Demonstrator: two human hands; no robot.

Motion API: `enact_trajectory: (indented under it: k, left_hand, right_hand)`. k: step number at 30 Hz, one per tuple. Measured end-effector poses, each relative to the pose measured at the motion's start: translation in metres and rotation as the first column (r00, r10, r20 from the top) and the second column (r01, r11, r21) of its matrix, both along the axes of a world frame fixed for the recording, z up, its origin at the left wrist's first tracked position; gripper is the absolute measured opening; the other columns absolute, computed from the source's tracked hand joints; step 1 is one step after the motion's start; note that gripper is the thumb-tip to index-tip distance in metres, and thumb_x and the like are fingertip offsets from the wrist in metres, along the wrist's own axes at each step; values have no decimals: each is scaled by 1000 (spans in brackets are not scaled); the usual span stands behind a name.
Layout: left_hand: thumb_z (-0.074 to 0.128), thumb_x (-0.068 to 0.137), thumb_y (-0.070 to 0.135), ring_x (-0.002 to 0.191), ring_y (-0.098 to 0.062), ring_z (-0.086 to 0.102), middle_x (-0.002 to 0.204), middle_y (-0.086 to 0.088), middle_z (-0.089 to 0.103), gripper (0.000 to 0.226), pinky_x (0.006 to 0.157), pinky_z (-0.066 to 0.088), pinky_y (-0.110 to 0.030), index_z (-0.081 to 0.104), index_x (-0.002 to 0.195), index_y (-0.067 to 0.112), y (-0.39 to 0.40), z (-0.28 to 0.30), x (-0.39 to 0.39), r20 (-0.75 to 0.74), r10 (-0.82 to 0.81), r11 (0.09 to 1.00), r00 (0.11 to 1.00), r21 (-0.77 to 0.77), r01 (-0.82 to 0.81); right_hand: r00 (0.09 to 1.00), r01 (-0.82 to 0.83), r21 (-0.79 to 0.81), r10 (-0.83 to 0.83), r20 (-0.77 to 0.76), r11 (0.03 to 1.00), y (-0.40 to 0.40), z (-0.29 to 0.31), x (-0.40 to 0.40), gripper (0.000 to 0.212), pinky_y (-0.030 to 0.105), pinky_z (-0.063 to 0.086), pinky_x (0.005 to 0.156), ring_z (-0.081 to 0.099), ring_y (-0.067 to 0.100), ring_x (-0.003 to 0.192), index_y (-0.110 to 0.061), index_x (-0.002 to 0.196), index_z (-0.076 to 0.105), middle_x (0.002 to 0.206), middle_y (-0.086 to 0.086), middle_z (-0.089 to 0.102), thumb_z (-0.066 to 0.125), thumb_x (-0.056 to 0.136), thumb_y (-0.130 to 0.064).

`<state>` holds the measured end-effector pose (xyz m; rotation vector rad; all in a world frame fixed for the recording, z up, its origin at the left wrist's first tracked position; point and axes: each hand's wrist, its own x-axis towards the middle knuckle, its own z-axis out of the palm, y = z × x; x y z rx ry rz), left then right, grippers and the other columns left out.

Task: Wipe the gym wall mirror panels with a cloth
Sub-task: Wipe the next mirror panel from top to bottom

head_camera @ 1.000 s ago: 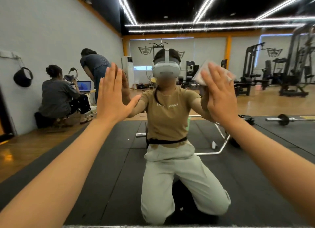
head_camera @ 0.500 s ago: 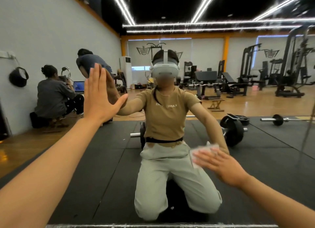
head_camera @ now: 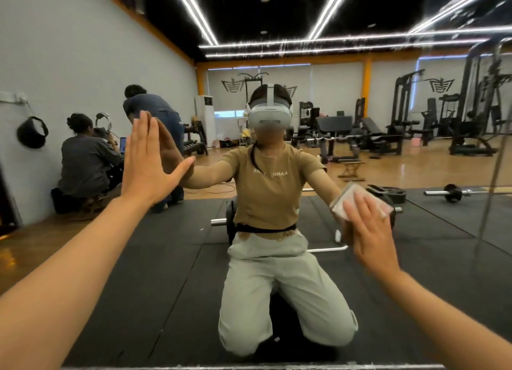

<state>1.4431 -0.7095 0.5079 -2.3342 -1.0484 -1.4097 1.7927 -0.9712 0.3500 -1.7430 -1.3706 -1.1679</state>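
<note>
Fingers (head_camera: 360, 203) straight, pressing cloth (head_camera: 339, 205) on mirror (head_camera: 457, 259) | risen from lower sweep | left hand (head_camera: 145, 162) flat, bracing | wiping continues

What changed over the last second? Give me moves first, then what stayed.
The right hand swept the cloth down the mirror from head height to low, then back up to mid height, pressing it flat throughout. The left hand stayed flat on the glass, fingers up.
</note>
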Motion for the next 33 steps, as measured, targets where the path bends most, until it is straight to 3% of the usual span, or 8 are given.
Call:
enact_trajectory:
  k: [6, 10, 15, 19, 22, 26, 29, 33]
  left_hand:
    - [50, 96, 51, 153, -15, -9, 167, 0, -7, 85, 124, 5, -44, 7, 159, 12, -30, -75, 10, 8, -112, 993, 994, 35, 112]
    - [46, 91, 56, 153, -13, -9, 166, 5, -8, 88, 123, 7, -46, 9, 159, 14, -60, -175, 29, 3, -185, 971, 983, -151, 184]
    - [41, 89, 61, 153, -17, -9, 166, 5, -11, 89, 121, 13, -50, 10, 159, 13, -77, -240, 55, 61, -187, 945, 980, -260, 196]
    - [54, 91, 47, 153, -17, -11, 166, 4, -12, 88, 120, 13, -50, 8, 159, 13, -79, -244, 61, 98, -189, 936, 977, -282, 210]
    - [58, 96, 44, 152, -13, -14, 165, 10, -17, 85, 119, 12, -48, 8, 159, 15, -75, -245, 59, 80, -184, 931, 980, -306, 200]
    - [57, 90, 42, 151, -11, -16, 164, 11, -18, 89, 119, 10, -46, 7, 159, 17, -72, -243, 54, 40, -181, 931, 983, -315, 184]
    - [58, 90, 41, 151, -13, -16, 164, 10, -19, 89, 118, 11, -47, 6, 159, 18, -69, -245, 53, 30, -177, 934, 984, -311, 178]
    - [58, 91, 41, 152, -16, -14, 165, 7, -16, 88, 119, 13, -51, 7, 159, 17, -67, -248, 51, 25, -189, 937, 982, -294, 187]
  right_hand:
    - [948, 180, -539, 2, 318, 823, -54, -139, 20, 96, 39, 12, 121, 9, 19, 152, -22, 159, 13, 165, -2, 14, 37, 67, -5]
    - [940, 179, -602, 45, 338, 778, -58, -129, 36, 92, 37, 4, 124, 14, 16, 151, -22, 159, 12, 164, -3, 17, 37, 72, -5]
    - [996, -51, -172, 63, 60, 984, -28, -40, 24, 75, 41, 17, 119, 8, 18, 153, -18, 157, 20, 166, -2, 7, 38, 85, -6]
    - [987, -86, 154, 106, -123, 984, -1, 31, 10, 58, 36, 8, 122, 7, 23, 152, -8, 154, 29, 163, 2, 10, 39, 97, -4]
    - [983, -108, 232, 138, -118, 967, 15, 6, 4, 62, 42, 7, 122, 6, 25, 152, -11, 155, 25, 164, -2, 6, 40, 96, 2]
    - [984, -31, -199, 65, 165, 980, 10, -131, -2, 79, 42, 5, 122, 5, 21, 153, -24, 158, 13, 166, -5, 2, 38, 86, -5]
    - [887, 180, -598, 134, 442, 781, -16, -231, -1, 92, 40, -7, 123, 2, 18, 153, -21, 159, 7, 166, -3, 2, 36, 72, -10]
    - [895, 241, -767, 169, 413, 595, -24, -247, 1, 91, 40, -8, 123, 1, 15, 153, -19, 159, 4, 166, -3, 2, 33, 72, -11]
